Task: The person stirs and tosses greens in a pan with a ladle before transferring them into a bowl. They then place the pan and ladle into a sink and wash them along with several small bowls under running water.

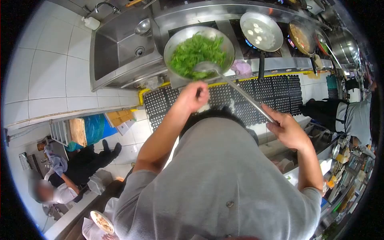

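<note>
A wide metal wok (171,45) sits on the stove, full of chopped leafy greens (197,50). My right hand (286,129) is wrapped round the handle of a long metal ladle (245,94), whose bowl rests on the greens at the wok's near right side. My left hand (195,96) is closed just below the wok's near edge, with its fingers curled; what it holds, if anything, is hidden. A pink cloth (241,69) lies on the stove's front edge, right of the wok.
To the right are a pan with white pieces in liquid (274,38) and another pan with food (303,38). A sink (120,44) is at the left. Several other people stand around, one holding a plate (101,222). Black mats (276,90) cover the floor.
</note>
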`<state>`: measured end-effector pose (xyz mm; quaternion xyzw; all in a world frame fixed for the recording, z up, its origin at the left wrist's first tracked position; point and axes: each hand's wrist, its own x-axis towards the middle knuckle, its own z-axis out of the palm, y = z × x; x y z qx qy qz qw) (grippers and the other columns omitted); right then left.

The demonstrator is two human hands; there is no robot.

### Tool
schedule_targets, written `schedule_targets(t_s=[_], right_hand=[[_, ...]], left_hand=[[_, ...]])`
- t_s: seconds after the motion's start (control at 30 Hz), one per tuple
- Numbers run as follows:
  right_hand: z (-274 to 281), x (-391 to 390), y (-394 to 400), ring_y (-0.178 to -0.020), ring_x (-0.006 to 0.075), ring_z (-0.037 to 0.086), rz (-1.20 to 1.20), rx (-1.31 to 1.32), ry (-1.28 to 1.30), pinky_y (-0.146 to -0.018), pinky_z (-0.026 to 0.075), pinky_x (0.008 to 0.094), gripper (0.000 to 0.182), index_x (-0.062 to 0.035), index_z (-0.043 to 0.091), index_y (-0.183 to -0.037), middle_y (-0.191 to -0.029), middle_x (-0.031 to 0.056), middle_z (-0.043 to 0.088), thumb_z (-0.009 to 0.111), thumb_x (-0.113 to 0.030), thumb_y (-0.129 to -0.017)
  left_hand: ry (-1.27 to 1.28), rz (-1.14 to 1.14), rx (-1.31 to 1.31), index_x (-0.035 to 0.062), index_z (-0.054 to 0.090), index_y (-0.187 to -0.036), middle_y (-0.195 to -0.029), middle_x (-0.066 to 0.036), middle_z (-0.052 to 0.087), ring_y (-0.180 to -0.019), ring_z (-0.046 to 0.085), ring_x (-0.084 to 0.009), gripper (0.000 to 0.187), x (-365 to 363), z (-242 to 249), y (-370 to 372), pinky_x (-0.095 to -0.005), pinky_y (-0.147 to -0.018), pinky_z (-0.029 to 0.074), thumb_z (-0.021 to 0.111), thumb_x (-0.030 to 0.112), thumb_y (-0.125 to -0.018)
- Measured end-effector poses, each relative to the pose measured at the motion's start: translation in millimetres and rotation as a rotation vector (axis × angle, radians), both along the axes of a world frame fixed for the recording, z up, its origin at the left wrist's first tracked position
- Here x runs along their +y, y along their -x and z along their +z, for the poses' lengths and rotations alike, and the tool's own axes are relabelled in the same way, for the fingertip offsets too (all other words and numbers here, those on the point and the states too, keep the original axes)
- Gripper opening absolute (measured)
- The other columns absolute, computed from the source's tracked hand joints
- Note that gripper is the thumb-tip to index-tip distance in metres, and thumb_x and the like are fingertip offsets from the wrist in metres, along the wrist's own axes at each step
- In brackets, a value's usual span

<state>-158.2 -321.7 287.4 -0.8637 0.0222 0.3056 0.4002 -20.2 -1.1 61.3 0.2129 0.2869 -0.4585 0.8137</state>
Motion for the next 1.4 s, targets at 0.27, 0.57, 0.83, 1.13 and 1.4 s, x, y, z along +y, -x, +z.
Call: schedule_targets(t_s=[0.27,0.57,0.83,1.13,1.4], right_hand=[[-61,35,-27,-0.094,0.0486,0.068,0.018,-0.547,0.174,-0.084,0.054,0.0533,0.065,-0.0059,0.050,-0.155,-0.106,0.0278,0.071,0.065,0.002,-0.092],[-36,18,13,-0.114,0.0449,0.069,0.099,-0.356,0.070,-0.099,0.056,0.0476,0.063,-0.0020,0.052,-0.152,-0.131,0.0305,0.066,0.065,0.004,-0.091],[-116,55,-21,-0.084,0.0468,0.070,-0.039,-0.558,0.320,-0.078,0.057,0.0548,0.064,-0.0104,0.046,-0.158,-0.100,0.0262,0.071,0.062,-0.006,-0.096],[-75,33,5,-0.118,0.0447,0.068,-0.110,-0.363,0.026,-0.100,0.055,0.0451,0.062,-0.0053,0.050,-0.154,-0.134,0.0316,0.064,0.065,0.000,-0.094],[-174,79,-54,-0.094,0.0491,0.072,-0.180,-0.432,0.155,-0.086,0.057,0.0510,0.067,-0.0147,0.048,-0.158,-0.105,0.0309,0.073,0.064,-0.003,-0.094]], left_hand=[[-0.114,-0.028,-0.233,0.0083,0.050,-0.071,-0.066,-0.004,0.050,-0.054,0.047,-0.0147,0.027,-5,40,30,-0.0271,-0.044,0.034,0.064,0.015,-0.093],[-0.124,0.003,-0.099,0.0052,0.053,-0.082,-0.074,-0.005,0.049,-0.060,0.045,-0.0122,0.017,0,20,6,-0.0238,-0.043,0.032,0.063,0.010,-0.094],[-0.053,-0.037,-0.291,0.0077,0.054,-0.080,-0.065,-0.003,0.051,-0.053,0.048,-0.0148,0.018,0,14,18,-0.0284,-0.045,0.035,0.063,0.013,-0.094],[-0.107,-0.063,-0.178,0.0070,0.053,-0.082,-0.072,-0.002,0.050,-0.057,0.047,-0.0113,0.016,1,-36,-33,-0.0235,-0.043,0.032,0.063,0.012,-0.094],[-0.132,-0.062,-0.142,0.0065,0.054,-0.087,-0.075,-0.003,0.052,-0.057,0.045,-0.0110,0.012,-8,-57,-41,-0.0235,-0.044,0.034,0.063,0.011,-0.093]])
